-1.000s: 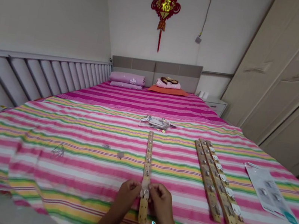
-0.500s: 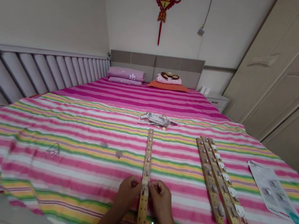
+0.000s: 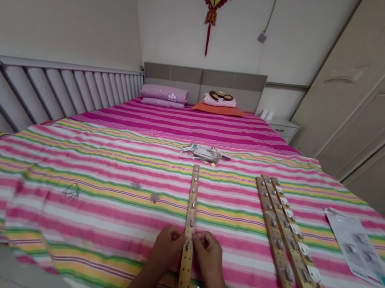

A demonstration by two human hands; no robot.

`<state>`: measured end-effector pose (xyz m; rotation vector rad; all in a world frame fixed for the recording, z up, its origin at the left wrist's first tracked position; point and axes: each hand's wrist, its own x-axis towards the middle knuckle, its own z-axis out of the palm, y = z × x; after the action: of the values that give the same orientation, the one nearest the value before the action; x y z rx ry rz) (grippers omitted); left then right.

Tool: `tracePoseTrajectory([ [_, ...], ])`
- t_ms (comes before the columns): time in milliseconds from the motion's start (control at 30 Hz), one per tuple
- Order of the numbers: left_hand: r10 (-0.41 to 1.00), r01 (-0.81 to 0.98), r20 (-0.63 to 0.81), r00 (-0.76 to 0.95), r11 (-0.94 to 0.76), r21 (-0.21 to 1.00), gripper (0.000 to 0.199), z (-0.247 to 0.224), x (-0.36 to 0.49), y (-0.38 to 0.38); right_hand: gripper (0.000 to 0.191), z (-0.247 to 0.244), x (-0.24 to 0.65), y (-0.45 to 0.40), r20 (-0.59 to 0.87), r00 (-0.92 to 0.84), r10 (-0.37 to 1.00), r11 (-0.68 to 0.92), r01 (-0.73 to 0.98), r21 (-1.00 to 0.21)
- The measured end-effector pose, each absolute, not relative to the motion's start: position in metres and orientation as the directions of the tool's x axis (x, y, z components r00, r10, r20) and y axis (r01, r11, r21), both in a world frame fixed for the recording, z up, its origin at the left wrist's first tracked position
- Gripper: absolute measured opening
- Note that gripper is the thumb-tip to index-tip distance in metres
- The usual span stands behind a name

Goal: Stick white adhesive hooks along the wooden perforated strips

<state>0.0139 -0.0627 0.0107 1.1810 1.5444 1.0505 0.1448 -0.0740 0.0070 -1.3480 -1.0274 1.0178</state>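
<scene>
Your left hand (image 3: 167, 248) and right hand (image 3: 208, 259) are both closed, pinching a metal fitting (image 3: 188, 244) on the wooden strip (image 3: 185, 269), which runs near to far on the striped bedspread (image 3: 99, 226). Two more wooden strips (image 3: 275, 235) lie side by side to your right.

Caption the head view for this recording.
Left hand and right hand pinch a metal fitting on a wooden strip on a striped bedspread.
</scene>
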Motion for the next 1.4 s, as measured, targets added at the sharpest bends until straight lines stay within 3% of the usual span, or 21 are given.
tracePoseTrajectory([
  [333,0.976,0.116,-0.184,-0.117,0.198,0.973,0.020,0.015,0.015,-0.066,0.041,0.005,0.144,-0.073,-0.036,0.277,0.960,-0.011,-0.093,-0.996],
  [433,0.974,0.160,-0.048,-0.221,0.085,0.983,0.018,0.022,-0.002,-0.063,0.042,0.007,0.147,-0.078,-0.065,0.230,0.971,-0.027,-0.167,-0.986],
  [533,0.904,0.326,0.187,-0.385,-0.057,0.944,0.017,0.031,-0.030,-0.053,0.043,0.003,0.150,-0.081,-0.087,0.208,0.974,-0.046,-0.195,-0.980],
  [667,0.827,0.599,0.439,-0.352,-0.162,0.784,0.020,0.039,-0.062,-0.034,0.045,-0.001,0.149,-0.081,-0.093,0.230,0.969,-0.045,-0.209,-0.977],
  [800,0.840,0.716,0.470,-0.271,-0.150,0.681,0.018,0.039,-0.074,-0.023,0.046,0.003,0.148,-0.081,-0.114,0.230,0.967,-0.061,-0.224,-0.973],
  [933,0.844,0.730,0.457,-0.282,-0.121,0.673,0.017,0.039,-0.078,-0.019,0.046,0.006,0.148,-0.081,-0.108,0.234,0.966,-0.054,-0.227,-0.972],
  [1033,0.828,0.582,0.381,-0.413,-0.082,0.809,0.015,0.044,-0.082,-0.019,0.045,0.008,0.148,-0.082,-0.106,0.241,0.965,-0.053,-0.218,-0.975],
  [1167,0.842,0.063,0.046,-0.538,-0.014,0.998,0.022,0.056,-0.084,-0.026,0.045,0.008,0.148,-0.082,-0.124,0.227,0.966,-0.068,-0.239,-0.969],
  [1267,0.872,-0.245,-0.165,-0.462,0.053,0.968,0.032,0.064,-0.080,-0.039,0.046,0.008,0.148,-0.081,-0.117,0.218,0.969,-0.062,-0.246,-0.967],
  [1400,0.887,-0.371,-0.273,-0.371,0.128,0.920,0.036,0.074,-0.068,-0.061,0.046,0.009,0.152,-0.079,-0.102,0.202,0.974,-0.048,-0.257,-0.965],
])
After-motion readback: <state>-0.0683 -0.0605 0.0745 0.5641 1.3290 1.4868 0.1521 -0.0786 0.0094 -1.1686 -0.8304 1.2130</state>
